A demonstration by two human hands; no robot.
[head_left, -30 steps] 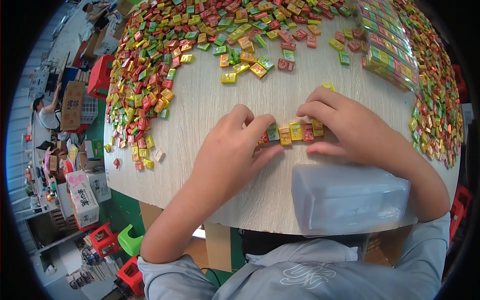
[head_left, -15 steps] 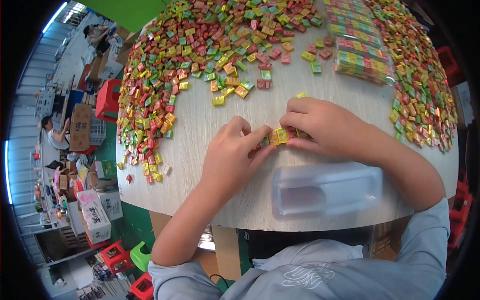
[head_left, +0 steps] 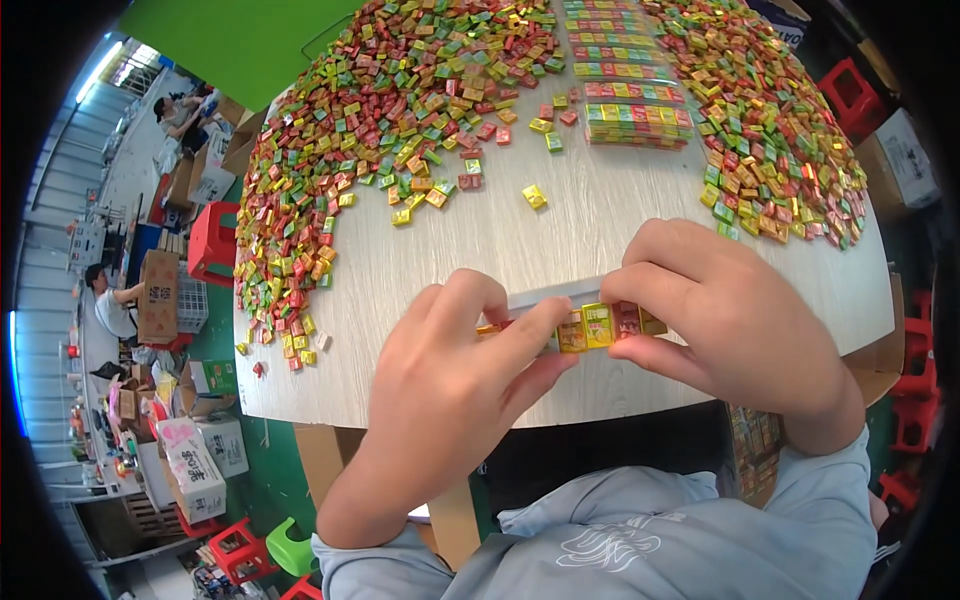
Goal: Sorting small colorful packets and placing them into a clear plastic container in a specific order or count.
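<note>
A short row of small wrapped candy packs [head_left: 597, 326], yellow, orange and red, is pinched endwise between my two hands. My left hand [head_left: 455, 360] is closed on the row's left end, thumb below and fingers above. On the right end, my right hand [head_left: 720, 315] grips in the same way. Just behind the row, the pale edge of a clear plastic tray [head_left: 535, 292] shows; hands and packs hide most of it. I cannot tell whether the packs touch the tray. A single yellow pack [head_left: 535, 196] lies apart on the tabletop beyond my hands.
Loose packs [head_left: 400, 120] spread over the table's far left, with another heap [head_left: 765, 140] at the right. Between them stand filled clear trays [head_left: 637, 115] in a line. Red stools [head_left: 212, 243], cartons [head_left: 160, 285] and two people are off to the left.
Both hands have brought the row of packs nearer to me, over to the clear tray, which was in plain view before. The lone yellow pack, earlier mostly hidden behind my right hand, now shows.
</note>
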